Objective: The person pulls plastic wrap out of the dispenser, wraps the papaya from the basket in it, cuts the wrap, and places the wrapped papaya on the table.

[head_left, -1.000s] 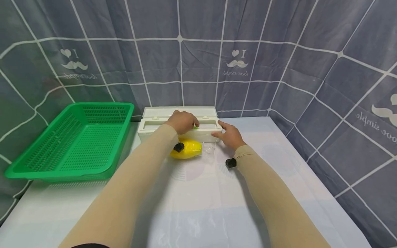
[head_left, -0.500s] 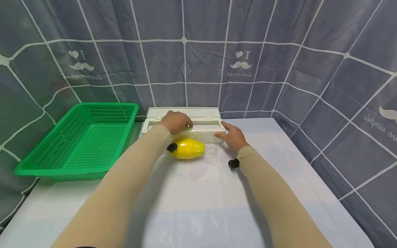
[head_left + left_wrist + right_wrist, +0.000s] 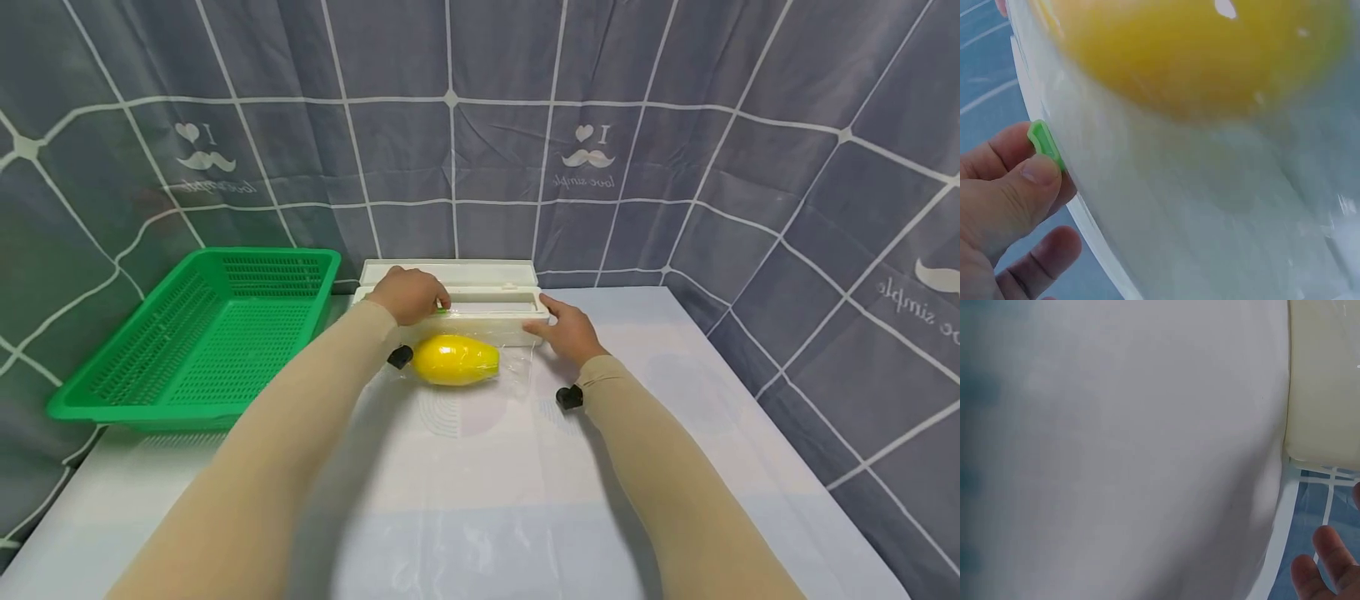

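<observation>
A long white cling film dispenser [image 3: 480, 329] lies at the back of the table, its lid [image 3: 450, 271] raised. In the left wrist view my left hand [image 3: 1013, 194] pinches a small green slide cutter [image 3: 1047, 145] between thumb and finger; in the head view this hand [image 3: 408, 296] is over the box's left part. My right hand [image 3: 567, 331] grips the box's right end, thumb in front. Clear film [image 3: 517, 367] hangs from the box front around a yellow oblong, fruit-like thing [image 3: 456, 360]. In the right wrist view only some fingertips [image 3: 1334, 553] show, beside the box end [image 3: 1325, 394].
A green plastic basket [image 3: 75, 410] with slotted walls stands at the left. A pale patterned cover lies over the table [image 3: 465, 467]. Grey curtains with white lines [image 3: 495, 150] hang close behind the box and along the right side.
My left hand has slid left along the top of the box with the green slide cutter. The right hand keeps its grip on the box end. The camera view has shifted slightly.
</observation>
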Available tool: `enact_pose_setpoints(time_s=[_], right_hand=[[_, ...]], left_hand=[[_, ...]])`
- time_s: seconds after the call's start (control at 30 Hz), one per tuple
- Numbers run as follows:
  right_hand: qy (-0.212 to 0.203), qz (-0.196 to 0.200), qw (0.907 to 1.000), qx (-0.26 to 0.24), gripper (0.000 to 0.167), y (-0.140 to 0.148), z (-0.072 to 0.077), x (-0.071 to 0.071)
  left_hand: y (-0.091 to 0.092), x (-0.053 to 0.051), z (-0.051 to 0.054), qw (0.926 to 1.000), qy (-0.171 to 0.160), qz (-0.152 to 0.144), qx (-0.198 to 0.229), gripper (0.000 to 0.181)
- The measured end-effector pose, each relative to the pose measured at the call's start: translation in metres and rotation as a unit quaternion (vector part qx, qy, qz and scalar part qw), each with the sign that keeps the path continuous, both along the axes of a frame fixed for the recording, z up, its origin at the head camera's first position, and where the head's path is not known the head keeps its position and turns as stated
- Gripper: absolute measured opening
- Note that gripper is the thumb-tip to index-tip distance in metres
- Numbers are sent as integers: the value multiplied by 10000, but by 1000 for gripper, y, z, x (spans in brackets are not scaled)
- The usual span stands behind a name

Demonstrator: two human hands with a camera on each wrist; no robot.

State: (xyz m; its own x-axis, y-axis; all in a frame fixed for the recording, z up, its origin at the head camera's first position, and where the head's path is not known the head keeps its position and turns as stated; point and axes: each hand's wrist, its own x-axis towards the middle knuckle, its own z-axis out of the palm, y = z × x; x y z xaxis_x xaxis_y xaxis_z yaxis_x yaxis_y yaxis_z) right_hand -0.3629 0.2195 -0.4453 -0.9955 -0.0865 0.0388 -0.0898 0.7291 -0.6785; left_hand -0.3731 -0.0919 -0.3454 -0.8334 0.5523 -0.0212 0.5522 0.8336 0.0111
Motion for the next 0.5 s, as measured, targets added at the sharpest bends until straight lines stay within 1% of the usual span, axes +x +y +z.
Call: enact_pose_setpoints(time_s=[0.13, 0.2, 0.43, 0.5], right_hand=[[-4, -11, 10000, -5, 85, 0, 2, 2], [9, -3, 10000, 0, 85, 0, 2, 3], [-1, 28, 10000, 19, 84, -1, 2, 3], [-7, 24, 10000, -4, 84, -1, 2, 3]], left_hand=[[-18, -4, 0, 9999, -87, 99, -83, 28], [-26, -5, -1, 9998, -133, 145, -87, 29], [-51, 2, 1, 9996, -122, 194, -134, 29], [-57, 4, 2, 9995, -113, 262, -142, 30]])
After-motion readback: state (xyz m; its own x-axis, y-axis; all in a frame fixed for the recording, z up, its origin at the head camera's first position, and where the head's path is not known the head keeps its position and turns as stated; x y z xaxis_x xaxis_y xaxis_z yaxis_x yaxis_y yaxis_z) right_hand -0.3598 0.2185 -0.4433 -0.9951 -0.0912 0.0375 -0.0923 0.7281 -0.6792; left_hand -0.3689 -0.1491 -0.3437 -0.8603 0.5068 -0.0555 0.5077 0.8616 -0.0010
